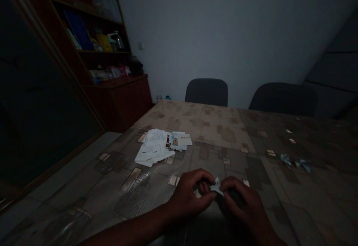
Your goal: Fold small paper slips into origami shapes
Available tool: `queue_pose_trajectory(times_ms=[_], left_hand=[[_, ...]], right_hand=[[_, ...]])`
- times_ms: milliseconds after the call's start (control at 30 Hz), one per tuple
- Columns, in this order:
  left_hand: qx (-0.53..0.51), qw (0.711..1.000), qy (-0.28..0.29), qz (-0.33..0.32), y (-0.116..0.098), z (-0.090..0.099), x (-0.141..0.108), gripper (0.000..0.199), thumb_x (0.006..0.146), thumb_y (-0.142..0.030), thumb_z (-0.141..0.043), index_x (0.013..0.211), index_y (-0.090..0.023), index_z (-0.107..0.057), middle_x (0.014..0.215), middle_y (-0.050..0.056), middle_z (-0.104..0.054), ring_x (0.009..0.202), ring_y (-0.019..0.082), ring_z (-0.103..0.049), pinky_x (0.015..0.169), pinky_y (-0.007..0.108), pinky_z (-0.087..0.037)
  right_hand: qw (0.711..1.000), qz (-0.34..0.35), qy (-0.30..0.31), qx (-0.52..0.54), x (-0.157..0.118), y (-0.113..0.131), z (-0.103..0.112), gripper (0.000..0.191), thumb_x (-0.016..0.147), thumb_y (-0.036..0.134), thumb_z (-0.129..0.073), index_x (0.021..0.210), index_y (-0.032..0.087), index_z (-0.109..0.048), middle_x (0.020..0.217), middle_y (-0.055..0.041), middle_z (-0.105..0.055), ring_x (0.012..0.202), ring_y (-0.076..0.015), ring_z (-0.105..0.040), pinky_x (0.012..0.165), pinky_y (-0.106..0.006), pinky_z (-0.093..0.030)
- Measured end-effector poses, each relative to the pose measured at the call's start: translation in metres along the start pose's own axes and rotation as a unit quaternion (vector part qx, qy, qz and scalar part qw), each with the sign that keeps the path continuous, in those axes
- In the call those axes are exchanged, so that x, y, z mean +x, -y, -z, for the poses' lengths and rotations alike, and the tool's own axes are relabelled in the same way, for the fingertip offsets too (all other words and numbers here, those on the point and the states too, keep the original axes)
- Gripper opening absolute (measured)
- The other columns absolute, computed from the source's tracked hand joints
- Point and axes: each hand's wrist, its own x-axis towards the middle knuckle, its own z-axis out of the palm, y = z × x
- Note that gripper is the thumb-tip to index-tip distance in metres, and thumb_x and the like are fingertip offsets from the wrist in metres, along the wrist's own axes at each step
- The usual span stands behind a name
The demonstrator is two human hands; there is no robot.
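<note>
Between my two hands, just over the near part of the table, is a small pale piece of folded paper [217, 188] with pointed ends. My left hand [194, 190] pinches its left side between thumb and fingers. On the other side, the thumb and fingers of my right hand [242, 201] close on the right end. The fingertips cover parts of the paper, and the dim light hides its finer folds. More small pale folded paper pieces [295, 162] lie on the table to the right, apart from my hands.
A patterned cloth covers the table [179, 117]. White printed sheets [155, 147] and some cards [180, 140] lie in a pile left of centre. Two dark chairs [207, 91] stand at the far edge. A wooden cabinet [125, 96] with loaded shelves is at the back left.
</note>
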Motion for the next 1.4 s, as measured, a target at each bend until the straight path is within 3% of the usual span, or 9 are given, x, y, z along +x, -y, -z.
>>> queue_pose_trajectory(times_ms=[233,400,567,733,867,1000,1100,1167,1400], left_hand=[[0.069,0.996,-0.05,-0.03,0.003,0.0,-0.002,0.01,0.068,-0.006,-0.068,0.075,-0.014,-0.068,0.067,0.001,-0.066,0.062,0.013,-0.061,0.062,0.02,-0.044],[0.074,0.995,-0.05,-0.034,0.006,-0.002,-0.003,0.007,0.07,-0.009,-0.068,0.076,-0.014,-0.068,0.066,0.001,-0.065,0.061,0.013,-0.061,0.061,0.021,-0.044],[0.021,0.999,-0.036,0.024,0.002,-0.006,-0.003,0.01,0.069,-0.006,-0.065,0.075,-0.014,-0.066,0.065,0.0,-0.064,0.06,0.012,-0.06,0.059,0.019,-0.045],[-0.037,0.992,-0.034,0.113,0.001,-0.01,-0.002,0.013,0.067,-0.005,-0.063,0.076,-0.014,-0.063,0.063,-0.001,-0.062,0.06,0.011,-0.058,0.057,0.018,-0.044],[-0.029,0.994,-0.045,0.097,0.002,-0.009,-0.001,0.01,0.069,-0.007,-0.063,0.076,-0.015,-0.062,0.065,-0.001,-0.063,0.06,0.012,-0.059,0.058,0.019,-0.045],[0.087,0.993,-0.056,-0.048,0.004,-0.001,-0.003,0.008,0.074,-0.007,-0.063,0.075,-0.016,-0.063,0.068,0.001,-0.065,0.063,0.013,-0.06,0.061,0.021,-0.045],[0.165,0.97,-0.042,-0.171,0.01,0.004,-0.005,0.009,0.081,-0.009,-0.06,0.079,-0.017,-0.063,0.07,0.003,-0.067,0.064,0.015,-0.06,0.063,0.023,-0.044],[0.184,0.96,-0.032,-0.209,0.014,0.006,-0.005,0.01,0.084,-0.009,-0.057,0.081,-0.017,-0.062,0.07,0.004,-0.067,0.064,0.015,-0.06,0.063,0.023,-0.044],[0.17,0.963,-0.041,-0.203,0.016,0.002,-0.006,0.009,0.085,-0.011,-0.058,0.081,-0.017,-0.061,0.069,0.003,-0.066,0.063,0.014,-0.06,0.062,0.022,-0.043]], right_hand=[[1.0,0.008,-0.016,-0.013,0.001,0.004,-0.002,0.013,0.085,0.026,-0.054,0.074,0.022,-0.059,0.067,0.0024,-0.064,0.06,-0.0145,-0.062,0.057,-0.021,-0.046],[0.998,0.049,-0.038,-0.031,0.003,0.005,-0.003,0.008,0.085,0.021,-0.058,0.077,0.022,-0.059,0.068,0.0017,-0.063,0.06,-0.0146,-0.06,0.056,-0.022,-0.046],[0.984,0.147,-0.057,-0.086,0.004,-0.001,-0.001,0.01,0.086,0.013,-0.055,0.08,0.021,-0.057,0.075,-0.0023,-0.061,0.071,-0.0173,-0.059,0.063,-0.026,-0.047],[0.954,0.248,-0.05,-0.163,0.004,-0.007,-0.002,0.016,0.085,0.007,-0.051,0.08,0.021,-0.058,0.068,-0.0009,-0.061,0.062,-0.0163,-0.055,0.061,-0.029,-0.042],[0.979,0.168,-0.035,-0.109,0.004,-0.002,-0.003,0.014,0.084,0.011,-0.052,0.079,0.021,-0.059,0.072,-0.0018,-0.063,0.066,-0.0164,-0.059,0.062,-0.027,-0.044],[0.999,0.001,-0.037,0.013,0.002,0.006,-0.002,0.018,0.088,0.03,-0.051,0.074,0.021,-0.059,0.068,-0.0008,-0.06,0.063,-0.0164,-0.057,0.056,-0.024,-0.044],[0.984,-0.145,-0.002,0.099,0.0,0.007,-0.004,0.04,0.089,0.049,-0.049,0.063,0.019,-0.057,0.056,0.0013,-0.052,0.053,-0.0148,-0.051,0.05,-0.023,-0.038],[0.969,-0.201,0.02,0.144,0.0,0.007,-0.007,0.048,0.085,0.058,-0.052,0.058,0.019,-0.056,0.052,0.0018,-0.049,0.05,-0.0137,-0.047,0.048,-0.023,-0.035],[0.931,-0.266,0.006,0.249,-0.002,0.007,-0.017,0.054,0.069,0.069,-0.066,0.059,0.016,-0.06,0.049,0.0037,-0.047,0.046,-0.0096,-0.038,0.046,-0.021,-0.029]])
